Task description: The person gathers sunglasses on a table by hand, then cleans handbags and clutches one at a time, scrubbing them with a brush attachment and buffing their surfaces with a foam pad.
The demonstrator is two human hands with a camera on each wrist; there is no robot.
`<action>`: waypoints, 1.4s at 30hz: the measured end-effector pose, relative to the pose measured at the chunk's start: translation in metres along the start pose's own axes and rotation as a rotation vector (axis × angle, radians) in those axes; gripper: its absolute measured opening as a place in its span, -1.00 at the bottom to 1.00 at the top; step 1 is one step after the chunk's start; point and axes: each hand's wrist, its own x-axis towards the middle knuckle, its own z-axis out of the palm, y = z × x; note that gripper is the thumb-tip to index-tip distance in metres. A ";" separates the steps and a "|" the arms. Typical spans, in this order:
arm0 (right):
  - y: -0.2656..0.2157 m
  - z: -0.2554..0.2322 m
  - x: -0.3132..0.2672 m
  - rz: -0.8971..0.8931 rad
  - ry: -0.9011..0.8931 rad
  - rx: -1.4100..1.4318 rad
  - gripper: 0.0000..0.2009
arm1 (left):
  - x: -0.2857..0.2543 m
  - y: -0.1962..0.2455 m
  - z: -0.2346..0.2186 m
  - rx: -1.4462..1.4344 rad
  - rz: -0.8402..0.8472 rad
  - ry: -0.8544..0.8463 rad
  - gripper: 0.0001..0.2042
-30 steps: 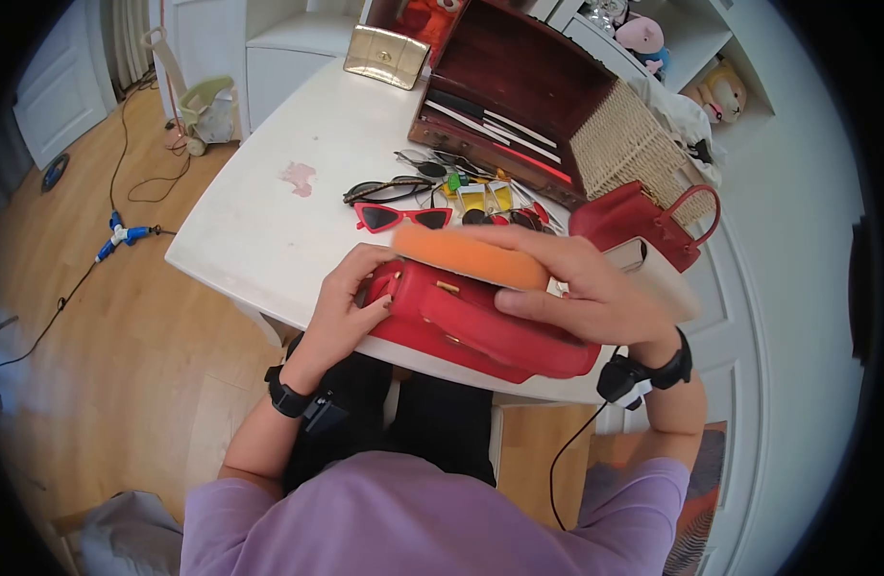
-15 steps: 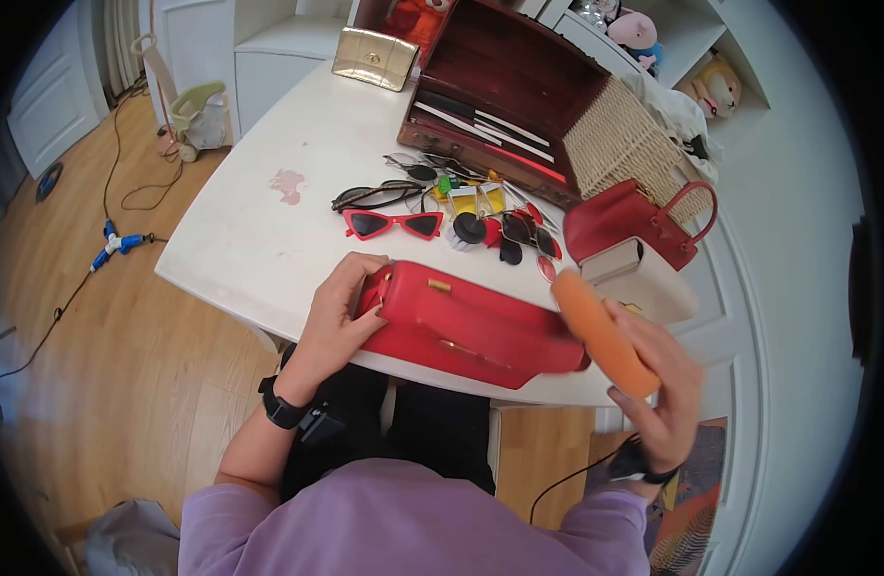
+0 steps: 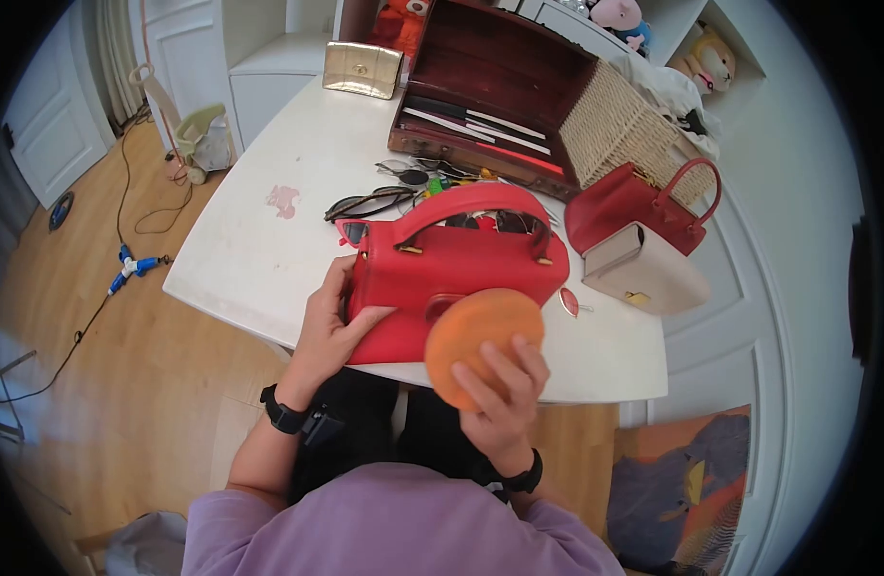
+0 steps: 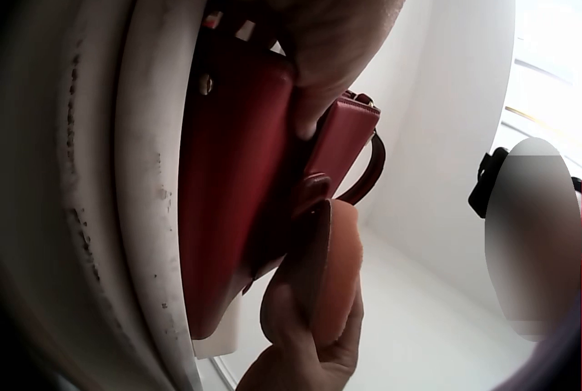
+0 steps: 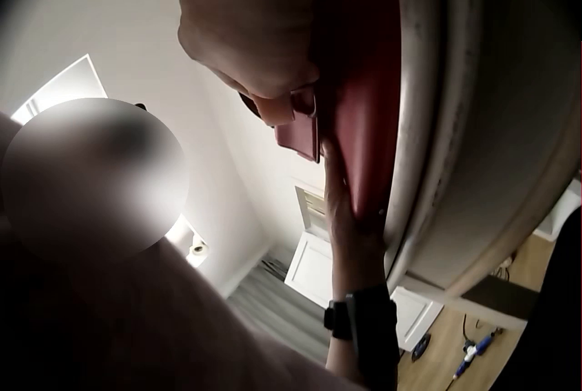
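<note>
A red handbag stands on the white table near its front edge, its handle arching up. My left hand grips the bag's left end, thumb on the front face and fingers round the side. A round orange sponge pad is in my right hand, fingers spread over its orange face. In the left wrist view the thumb lies on the pad's flat darker side, which faces the red handbag at its clasp tab. The right wrist view shows the pad mostly hidden behind my right hand.
Behind the bag lie several sunglasses. An open brown case stands farther back, a gold purse to its left. At right are a wicker basket, a darker red handbag and a cream bag.
The red handbag has tipped upright, its front face and raised handle now showing. My right hand carried the orange sponge pad from the bag's top, out right, then round to the front.
</note>
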 end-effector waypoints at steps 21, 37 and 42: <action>-0.005 0.002 0.001 -0.030 -0.260 0.311 -0.48 | 0.000 0.001 0.007 0.196 0.098 0.047 -0.34; 0.042 -0.025 0.004 0.790 0.045 0.523 -0.83 | 0.000 0.009 0.008 0.235 0.097 0.035 -0.36; 0.042 -0.032 0.002 0.789 0.465 0.205 -0.77 | -0.001 0.007 0.011 0.144 0.048 0.027 -0.34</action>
